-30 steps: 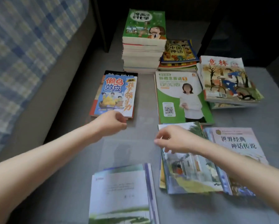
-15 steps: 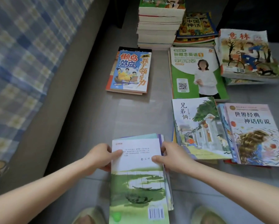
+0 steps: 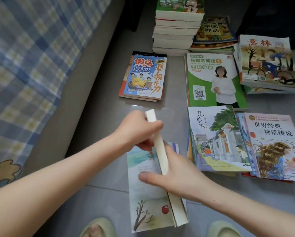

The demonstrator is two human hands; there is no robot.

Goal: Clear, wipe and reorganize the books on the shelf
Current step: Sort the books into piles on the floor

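Head view: held on edge above the grey floor point(image 3: 98, 199), a book point(image 3: 160, 154), page block up, pale cover turned left. Left hand point(image 3: 136, 132) clamped round its far end; right hand point(image 3: 179, 178) grasping the near half, thumb flat on the cover. Just right, a flat illustrated book point(image 3: 216, 139); behind, a tall stack point(image 3: 174, 31).

book stack point(image 3: 175, 31) cropped at top, slippers point(image 3: 223, 227) cut off below

Grey tiled floor point(image 3: 100, 100), evenly lit. Bed point(image 3: 74, 100) along the left (blue-and-yellow plaid sheet point(image 3: 32, 57)). Dark furniture point(image 3: 271, 14), upper right.
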